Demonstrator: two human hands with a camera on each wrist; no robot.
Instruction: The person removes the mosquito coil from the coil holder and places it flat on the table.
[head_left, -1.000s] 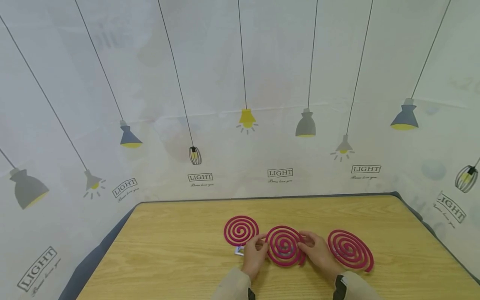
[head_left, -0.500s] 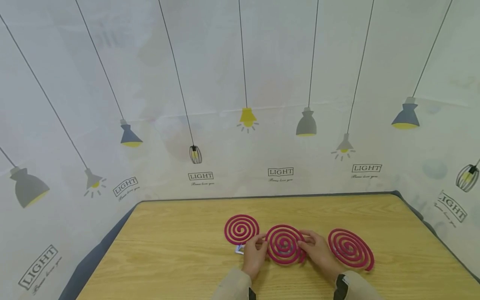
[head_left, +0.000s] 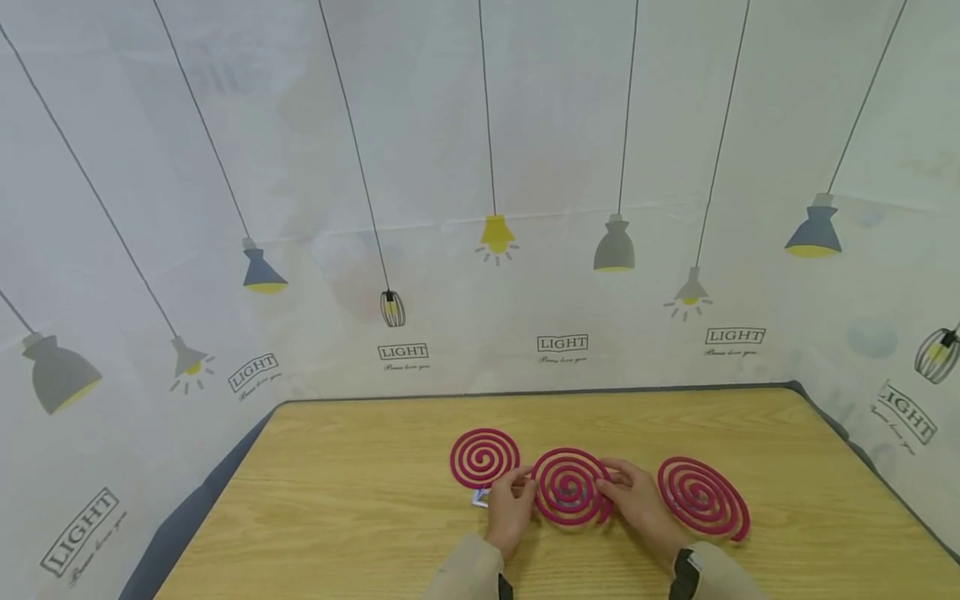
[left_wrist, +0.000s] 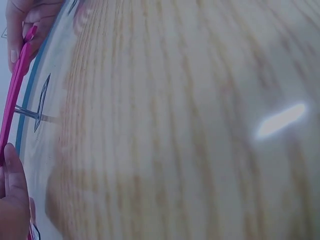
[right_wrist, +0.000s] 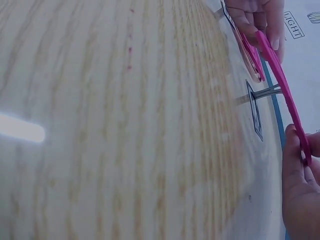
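A magenta mosquito coil [head_left: 567, 488] is held between both hands at the middle of the table. My left hand [head_left: 511, 515] pinches its left rim between thumb and fingers. On the opposite rim, my right hand [head_left: 636, 502] does the same. The wrist views show the coil [left_wrist: 12, 97] edge-on, tilted up off the tabletop. Behind it stands a thin metal coil stand [right_wrist: 255, 111], whose upper part reaches the coil; whether it is hooked in cannot be made out.
A second mosquito coil [head_left: 483, 458] is at the back left, with a metal stand [head_left: 480, 498] partly showing below it. The third coil [head_left: 700, 498] leans at the right, beyond my right hand. A wooden table [head_left: 337, 500] meets a lamp-printed wall cover [head_left: 450, 167] behind and at both sides.
The head view has shifted very slightly. Both hands keep the same grip on the middle mosquito coil, and the other two coils stay where they were.
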